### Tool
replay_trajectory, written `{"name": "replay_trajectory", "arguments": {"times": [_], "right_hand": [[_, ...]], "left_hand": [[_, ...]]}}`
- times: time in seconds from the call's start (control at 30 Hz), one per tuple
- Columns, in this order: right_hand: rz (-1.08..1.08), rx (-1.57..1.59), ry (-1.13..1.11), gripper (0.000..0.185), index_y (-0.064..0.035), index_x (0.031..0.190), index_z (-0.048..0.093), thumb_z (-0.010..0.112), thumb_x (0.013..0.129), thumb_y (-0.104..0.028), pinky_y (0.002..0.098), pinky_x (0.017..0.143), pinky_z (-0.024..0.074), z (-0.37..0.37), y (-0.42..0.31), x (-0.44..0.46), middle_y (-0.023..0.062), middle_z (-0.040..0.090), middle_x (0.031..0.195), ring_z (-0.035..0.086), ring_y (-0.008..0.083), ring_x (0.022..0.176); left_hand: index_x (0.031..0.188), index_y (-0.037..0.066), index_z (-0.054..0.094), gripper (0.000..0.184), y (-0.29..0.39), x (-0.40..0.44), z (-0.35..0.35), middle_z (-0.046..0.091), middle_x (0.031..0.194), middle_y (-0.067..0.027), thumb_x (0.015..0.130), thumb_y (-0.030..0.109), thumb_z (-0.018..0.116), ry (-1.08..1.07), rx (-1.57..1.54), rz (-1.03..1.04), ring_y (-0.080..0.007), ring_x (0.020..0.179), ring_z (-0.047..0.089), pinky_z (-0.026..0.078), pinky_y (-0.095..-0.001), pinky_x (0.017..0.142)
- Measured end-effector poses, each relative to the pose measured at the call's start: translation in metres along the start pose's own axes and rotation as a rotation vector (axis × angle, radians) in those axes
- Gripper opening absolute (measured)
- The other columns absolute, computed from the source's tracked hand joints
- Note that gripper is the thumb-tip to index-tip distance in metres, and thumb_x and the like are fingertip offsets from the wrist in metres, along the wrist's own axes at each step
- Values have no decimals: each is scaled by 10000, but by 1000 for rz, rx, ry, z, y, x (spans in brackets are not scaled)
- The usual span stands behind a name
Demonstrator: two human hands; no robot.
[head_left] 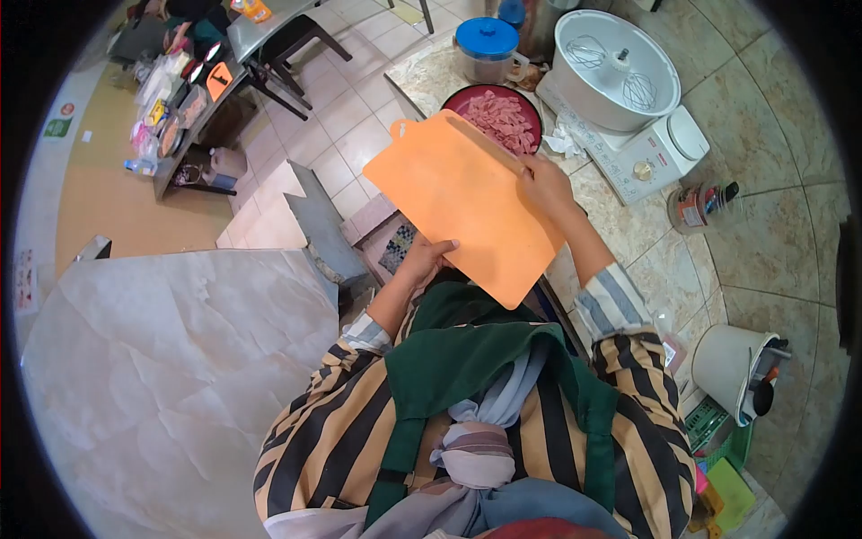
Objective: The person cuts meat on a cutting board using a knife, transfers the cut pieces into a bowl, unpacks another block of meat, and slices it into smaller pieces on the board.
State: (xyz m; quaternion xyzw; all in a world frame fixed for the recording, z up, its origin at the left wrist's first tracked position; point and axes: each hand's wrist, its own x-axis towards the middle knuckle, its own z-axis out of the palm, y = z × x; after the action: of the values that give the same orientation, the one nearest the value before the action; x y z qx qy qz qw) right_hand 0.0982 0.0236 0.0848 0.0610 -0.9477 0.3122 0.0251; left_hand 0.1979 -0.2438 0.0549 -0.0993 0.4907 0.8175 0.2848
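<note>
An orange flexible cutting board (467, 207) is lifted and tilted in front of my body. My left hand (426, 260) grips its near-left edge, thumb on top and the other fingers hidden underneath. On the far-right edge, my right hand (546, 187) is closed around the handle of a knife (489, 142), whose blade lies along the board's far edge. Just beyond the board, a dark red plate (537, 117) holds a pile of pink sliced meat (503, 119). The board's surface shows faint wet-looking marks.
A white stand mixer (620, 72) with whisks in its bowl stands on the tiled counter (584, 193). Behind the plate is a blue-lidded jug (487, 45). A jar (696, 208) and a white utensil bucket (723, 359) are at right. Another table (229, 81) carries packages.
</note>
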Motion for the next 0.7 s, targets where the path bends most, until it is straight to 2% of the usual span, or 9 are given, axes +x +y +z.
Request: {"name": "replay_trajectory", "arguments": {"times": [0.2,0.27,0.4,0.57,0.7], "right_hand": [[126,-195,-53,266,-108,1064,683,509,867,-149,464,813,517,-17,2,24,156,648,1019,644,352,934],[68,-80,19,246,-92,1032,680,505,868,-147,475,808,518,-24,-10,14,163,648,1016,647,367,913],[-53,-111,24,241,-84,1029,678,509,868,-143,478,800,522,-23,-14,5,174,648,1010,651,374,900],[195,-243,-78,235,-87,1029,687,510,886,-148,459,822,519,-37,-14,13,173,643,1035,653,351,928],[178,-202,-33,235,-93,1031,694,514,896,-160,451,819,516,-47,3,1,167,636,1031,650,347,925]], "left_hand": [[1332,20,380,526,0,-14,12,594,1199,-152,866,5,625,3,26,13,-263,979,679,623,-391,749],[1288,-21,435,437,1,-17,18,625,1149,-163,884,-8,599,57,0,38,-254,932,693,620,-360,729],[1325,20,384,521,-3,-14,14,586,1203,-148,866,13,631,10,34,-22,-262,971,680,628,-381,722],[1309,8,410,482,-9,-18,17,609,1169,-140,879,21,628,8,108,-11,-249,969,680,619,-375,749],[1252,-14,472,374,-24,-34,40,646,1109,-139,901,16,598,34,49,26,-234,888,698,613,-348,703]]}}
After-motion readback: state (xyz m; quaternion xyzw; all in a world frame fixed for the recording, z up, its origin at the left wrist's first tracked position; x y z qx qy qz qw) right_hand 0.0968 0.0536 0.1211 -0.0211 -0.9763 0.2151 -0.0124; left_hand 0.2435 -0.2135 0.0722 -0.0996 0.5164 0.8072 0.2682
